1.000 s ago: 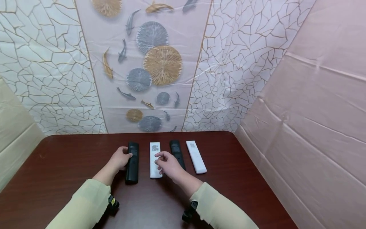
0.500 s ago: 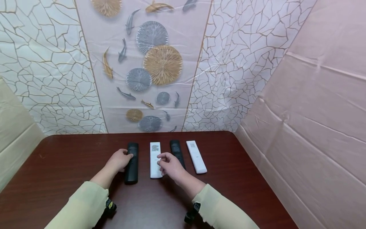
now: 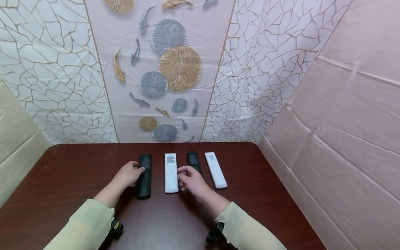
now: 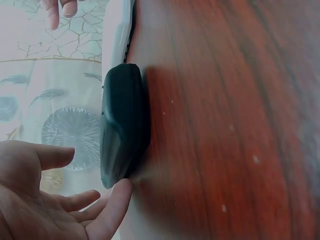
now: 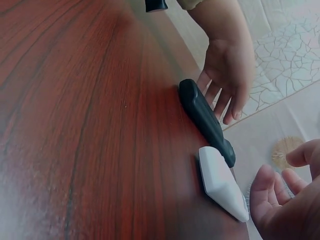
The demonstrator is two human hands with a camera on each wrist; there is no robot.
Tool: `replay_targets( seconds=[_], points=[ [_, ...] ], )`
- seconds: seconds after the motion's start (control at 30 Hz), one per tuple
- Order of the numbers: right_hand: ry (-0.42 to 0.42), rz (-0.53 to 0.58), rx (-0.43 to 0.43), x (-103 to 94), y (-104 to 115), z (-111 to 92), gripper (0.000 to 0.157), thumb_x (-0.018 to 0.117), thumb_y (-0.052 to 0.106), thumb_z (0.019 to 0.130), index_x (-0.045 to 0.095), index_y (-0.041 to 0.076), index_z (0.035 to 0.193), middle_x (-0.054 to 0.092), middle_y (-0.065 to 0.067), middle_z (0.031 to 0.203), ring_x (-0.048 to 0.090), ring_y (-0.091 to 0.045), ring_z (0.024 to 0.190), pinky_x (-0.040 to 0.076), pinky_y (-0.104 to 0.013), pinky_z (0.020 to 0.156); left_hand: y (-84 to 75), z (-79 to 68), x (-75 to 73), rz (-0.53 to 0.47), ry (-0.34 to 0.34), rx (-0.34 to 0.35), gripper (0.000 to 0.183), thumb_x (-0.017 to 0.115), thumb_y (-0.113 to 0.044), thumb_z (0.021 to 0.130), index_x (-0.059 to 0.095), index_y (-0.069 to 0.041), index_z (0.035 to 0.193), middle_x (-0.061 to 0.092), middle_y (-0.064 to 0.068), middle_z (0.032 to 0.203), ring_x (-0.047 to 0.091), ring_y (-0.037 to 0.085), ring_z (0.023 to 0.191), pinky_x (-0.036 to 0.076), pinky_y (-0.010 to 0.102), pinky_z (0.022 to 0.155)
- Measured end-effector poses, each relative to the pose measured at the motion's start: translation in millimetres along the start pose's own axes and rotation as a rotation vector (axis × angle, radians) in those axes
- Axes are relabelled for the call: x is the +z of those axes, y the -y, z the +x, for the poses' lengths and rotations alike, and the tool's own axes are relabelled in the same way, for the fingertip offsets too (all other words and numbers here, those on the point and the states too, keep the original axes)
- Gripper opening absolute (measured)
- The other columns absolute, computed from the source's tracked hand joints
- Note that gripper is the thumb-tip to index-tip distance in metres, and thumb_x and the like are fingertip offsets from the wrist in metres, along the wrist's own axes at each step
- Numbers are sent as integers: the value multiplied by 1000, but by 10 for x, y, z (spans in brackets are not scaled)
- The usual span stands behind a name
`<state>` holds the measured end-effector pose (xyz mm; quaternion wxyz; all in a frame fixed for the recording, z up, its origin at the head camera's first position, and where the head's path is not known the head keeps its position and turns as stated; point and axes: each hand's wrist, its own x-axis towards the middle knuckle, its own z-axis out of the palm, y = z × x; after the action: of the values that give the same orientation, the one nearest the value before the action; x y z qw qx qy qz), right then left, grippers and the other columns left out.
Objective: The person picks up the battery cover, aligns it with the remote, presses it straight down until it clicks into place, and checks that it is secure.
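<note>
Two black and two white remote controls lie in a row on the table, lengthwise away from me. My left hand (image 3: 129, 174) is at the left side of the leftmost black remote (image 3: 144, 185), its thumb by the upper edge. In the left wrist view, that hand's fingers (image 4: 111, 210) are spread; one fingertip is close to or touching the black remote (image 4: 122, 107). My right hand (image 3: 192, 180), loosely bent and holding nothing, hovers just right of the left white remote (image 3: 171, 178). It partly hides the second black remote (image 3: 193, 159).
The second white remote (image 3: 216, 172) lies slightly tilted at the right end of the row. A dark red-brown wooden table (image 3: 78, 180) bears everything, its far edge meeting a patterned cloth backdrop (image 3: 179, 67). A pale pink cloth wall (image 3: 337, 139) slants along the right.
My right hand has drifted right, from over the left white remote to beside it. My left hand stays by the black remote, with its forearm shifted slightly left. The head view has shifted slightly.
</note>
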<state>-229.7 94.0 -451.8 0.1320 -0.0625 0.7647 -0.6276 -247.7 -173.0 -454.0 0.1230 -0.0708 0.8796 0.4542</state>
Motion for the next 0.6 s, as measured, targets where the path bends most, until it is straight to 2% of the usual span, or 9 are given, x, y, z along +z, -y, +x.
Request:
replay_targets(
  seconds=[0.13, 0.27, 0.43, 0.6],
  points=[
    [-12, -79, -33, -96, 1, -65, 26, 57, 12, 99, 60, 6, 123, 59, -8, 98, 59, -25, 77, 54, -35, 65, -17, -57, -42, 90, -40, 86, 58, 51, -27, 103, 33, 6, 148, 47, 30, 138, 56, 39, 114, 53, 48, 81],
    [-17, -255, -103, -231, 0, -164, 22, 58, 14, 99, 62, 11, 121, 59, -5, 99, 60, -30, 79, 54, -37, 66, -39, -143, -90, 220, -81, 214, 56, 54, -30, 103, 40, 2, 146, 51, 25, 137, 51, 40, 123, 45, 57, 95],
    [-22, -499, -205, -438, -32, -326, 26, 61, 18, 99, 63, 14, 124, 60, 0, 108, 57, -17, 85, 50, -33, 73, -16, -360, -136, 427, -80, 386, 59, 60, -33, 100, 42, -5, 149, 45, 24, 146, 44, 43, 132, 39, 62, 101],
    [-26, -628, -269, -676, -87, -503, 36, 61, 27, 100, 60, 13, 133, 59, -3, 120, 56, -16, 97, 50, -37, 83, 65, -574, -155, 578, -72, 543, 64, 63, -37, 97, 41, -13, 152, 41, 18, 152, 39, 42, 136, 36, 63, 104]
  ],
)
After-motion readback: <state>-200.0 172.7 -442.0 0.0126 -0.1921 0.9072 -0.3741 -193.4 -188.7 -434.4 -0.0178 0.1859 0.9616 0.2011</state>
